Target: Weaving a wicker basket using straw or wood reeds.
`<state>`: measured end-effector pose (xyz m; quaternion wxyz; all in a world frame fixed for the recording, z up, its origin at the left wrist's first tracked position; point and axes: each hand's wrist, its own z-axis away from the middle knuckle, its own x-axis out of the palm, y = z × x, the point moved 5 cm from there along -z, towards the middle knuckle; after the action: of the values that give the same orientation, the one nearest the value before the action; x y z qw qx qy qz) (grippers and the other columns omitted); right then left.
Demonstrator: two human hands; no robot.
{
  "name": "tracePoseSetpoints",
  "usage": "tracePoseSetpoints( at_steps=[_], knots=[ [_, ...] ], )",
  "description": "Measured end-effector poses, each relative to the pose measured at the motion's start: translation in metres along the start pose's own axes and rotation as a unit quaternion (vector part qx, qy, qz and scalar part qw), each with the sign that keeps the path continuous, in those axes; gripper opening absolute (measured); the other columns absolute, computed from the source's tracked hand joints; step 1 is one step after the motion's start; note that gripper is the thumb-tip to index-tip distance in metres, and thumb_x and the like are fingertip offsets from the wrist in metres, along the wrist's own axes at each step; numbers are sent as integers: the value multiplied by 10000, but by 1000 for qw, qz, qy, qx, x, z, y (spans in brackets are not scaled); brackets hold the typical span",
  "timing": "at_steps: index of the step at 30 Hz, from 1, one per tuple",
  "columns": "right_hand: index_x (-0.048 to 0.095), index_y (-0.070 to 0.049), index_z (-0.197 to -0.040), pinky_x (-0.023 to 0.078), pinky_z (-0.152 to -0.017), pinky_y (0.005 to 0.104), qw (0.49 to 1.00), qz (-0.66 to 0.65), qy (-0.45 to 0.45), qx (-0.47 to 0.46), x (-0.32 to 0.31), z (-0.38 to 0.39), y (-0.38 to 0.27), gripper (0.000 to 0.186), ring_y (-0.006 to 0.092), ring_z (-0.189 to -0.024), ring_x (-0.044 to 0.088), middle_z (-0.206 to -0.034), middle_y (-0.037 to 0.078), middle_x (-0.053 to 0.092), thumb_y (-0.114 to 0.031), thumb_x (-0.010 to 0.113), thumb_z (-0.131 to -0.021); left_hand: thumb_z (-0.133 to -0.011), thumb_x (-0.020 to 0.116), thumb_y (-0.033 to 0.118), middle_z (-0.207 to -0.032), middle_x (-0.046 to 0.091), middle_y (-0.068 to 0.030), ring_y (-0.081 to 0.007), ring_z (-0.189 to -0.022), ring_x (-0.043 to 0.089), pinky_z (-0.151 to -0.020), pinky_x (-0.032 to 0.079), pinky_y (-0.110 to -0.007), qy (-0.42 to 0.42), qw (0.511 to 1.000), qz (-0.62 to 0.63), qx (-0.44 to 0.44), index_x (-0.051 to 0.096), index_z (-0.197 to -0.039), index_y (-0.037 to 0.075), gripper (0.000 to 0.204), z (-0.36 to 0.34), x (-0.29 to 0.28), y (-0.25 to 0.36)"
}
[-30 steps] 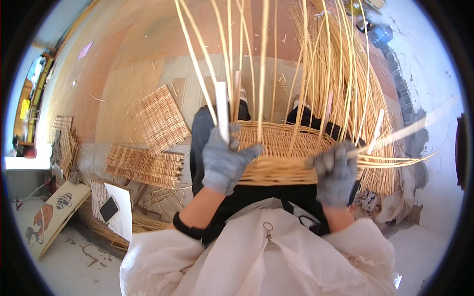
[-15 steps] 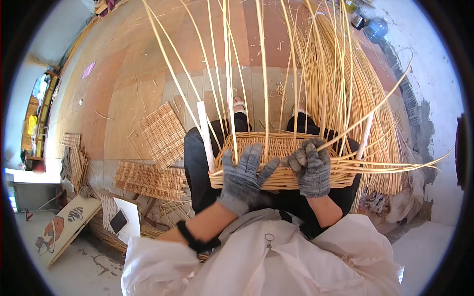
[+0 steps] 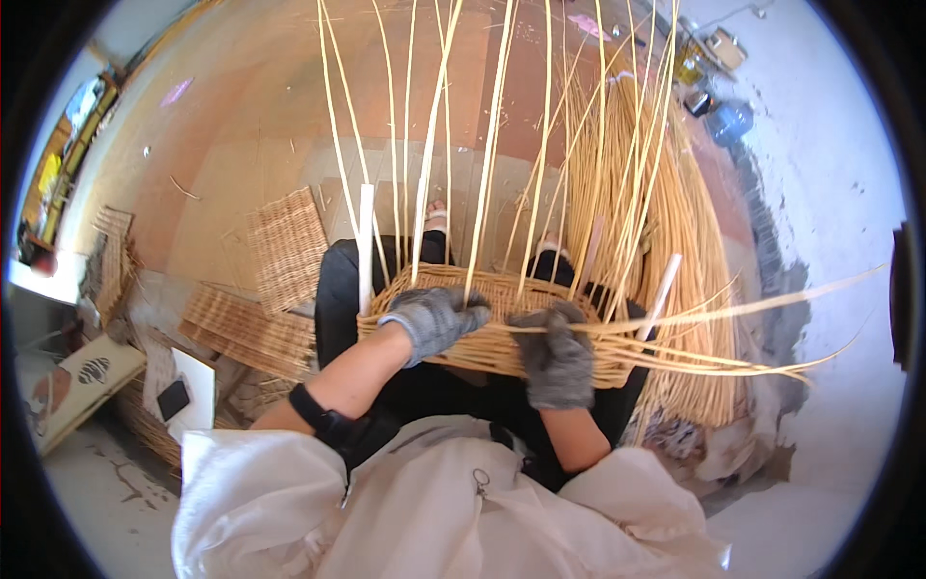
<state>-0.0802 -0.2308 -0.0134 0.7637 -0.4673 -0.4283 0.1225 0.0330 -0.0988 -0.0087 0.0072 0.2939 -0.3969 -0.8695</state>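
Note:
A half-woven wicker basket (image 3: 490,349) rests across my lap, with tall upright stakes (image 3: 432,145) rising from it. Pale thick posts (image 3: 366,246) stand at its corners. My left hand (image 3: 439,320), in a grey glove, closes over the near wall left of the middle, beside a stake. To its right my right hand (image 3: 558,359), gloved too, is curled with bent fingers around a weaving rod (image 3: 714,313) at the near rim. The rod's free end reaches out to the right. Several other loose rod ends trail past the right corner. The fingertips of my right hand are partly hidden.
A large bundle of willow rods (image 3: 704,338) lies on the right by the wall. Woven panels (image 3: 289,249) lie on the floor to the left. A phone (image 3: 174,399) sits on a white board, near a painted board (image 3: 92,381). A blue bottle (image 3: 730,124) stands far right.
The loose rod has swung down from a raised slant to nearly level. My right hand has turned over at the rim. My left hand's spread fingers have closed together. The view has shifted.

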Motion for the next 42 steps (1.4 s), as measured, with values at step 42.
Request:
tracePoseSetpoints(
  at_steps=[42],
  knots=[
    [551, -28, -1004, 452, -780, 236, 830, 551, -61, -62, 12, -125, -113, 280, 154, -935, 539, -1091, 112, 539, -47, 626, -736, -758, 590, 347, -946, 595, -175, -301, -844, 587, -775, 445, -370, 151, 987, -49, -27, 528, -1053, 47, 425, -45, 51, 90]
  ],
)
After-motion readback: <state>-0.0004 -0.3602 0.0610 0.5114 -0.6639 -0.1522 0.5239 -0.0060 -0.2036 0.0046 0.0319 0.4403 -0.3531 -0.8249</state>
